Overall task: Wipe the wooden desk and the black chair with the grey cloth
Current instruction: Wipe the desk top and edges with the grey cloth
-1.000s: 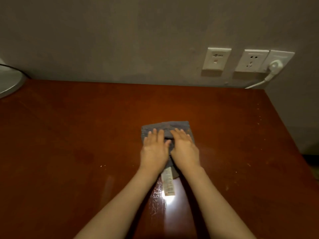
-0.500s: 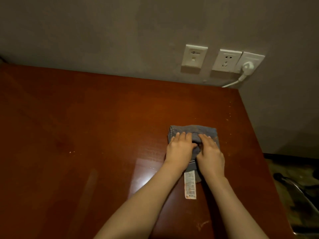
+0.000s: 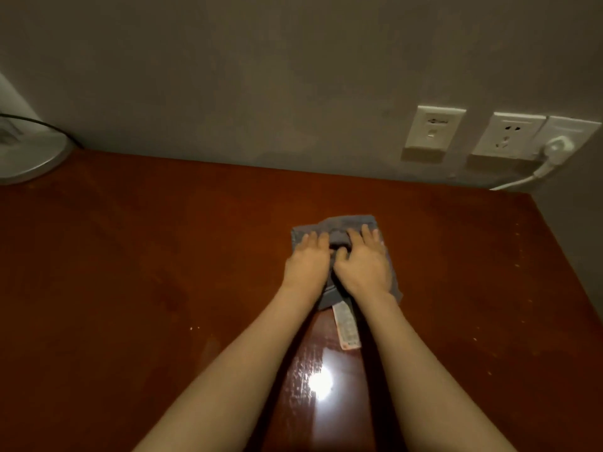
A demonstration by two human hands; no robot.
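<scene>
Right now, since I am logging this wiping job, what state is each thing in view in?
wooden desk: glossy, with a light glare
grey cloth: folded, lying flat on the desk
left hand: fingers straight, flat on the cloth
right hand: fingers straight, flat on the cloth
label: sticking out of the cloth toward the person
white plug: in the rightmost wall socket

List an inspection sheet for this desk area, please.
Surface: glossy reddish-brown wooden desk, bright glare near the front.
Job's things: folded grey cloth flat on the desk, white printed label trailing toward the person; black chair not in view.
Clutter: round silver base at the far left.
Hands: left hand and right hand pressing flat on the cloth, side by side.
Cables: white plug and cable at the far right; thin dark cord over the silver base.
Surroundings: grey wall, three white socket plates.
</scene>
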